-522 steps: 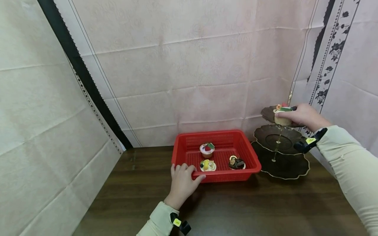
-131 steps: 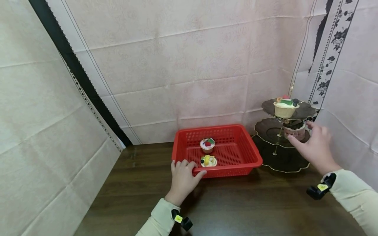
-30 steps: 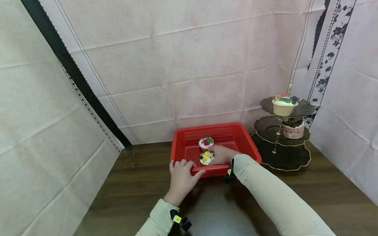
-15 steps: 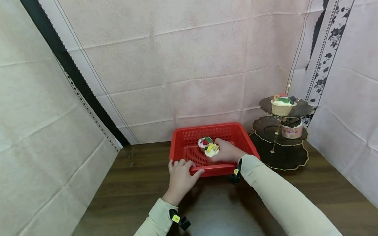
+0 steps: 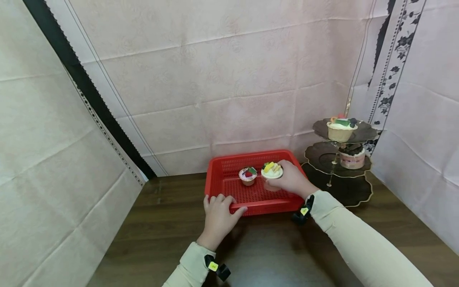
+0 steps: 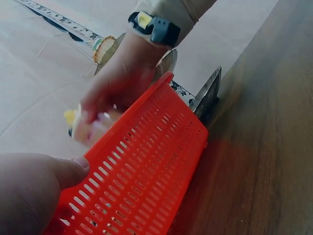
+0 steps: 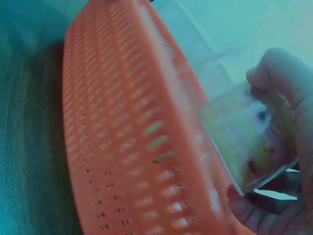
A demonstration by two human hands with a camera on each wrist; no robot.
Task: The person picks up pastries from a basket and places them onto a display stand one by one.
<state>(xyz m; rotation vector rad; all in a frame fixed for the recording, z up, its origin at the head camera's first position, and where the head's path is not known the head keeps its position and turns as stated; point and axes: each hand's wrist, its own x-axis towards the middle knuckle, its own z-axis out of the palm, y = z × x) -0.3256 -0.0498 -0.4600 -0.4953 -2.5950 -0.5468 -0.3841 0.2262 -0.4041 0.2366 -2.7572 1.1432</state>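
Observation:
My right hand grips a cream cupcake topped with yellow fruit, raised within the red basket. In the right wrist view, thumb and fingers pinch the clear cup and its pink and yellow layers show through. My left hand holds the basket's near rim, its thumb against the rim in the left wrist view. A second cupcake, white with a red berry and green piece, stands in the basket left of the held one.
Right of the basket stands a three-tier dark stand with gold edges. A cupcake sits on its top tier, a chocolate-topped cup cake on the middle one. Pale cloth walls enclose the wooden table.
Earlier the right hand placed cakes on the stand's top and middle tiers. Over the last second it has lifted the yellow-topped cupcake up and rightward. The left hand keeps its hold on the rim.

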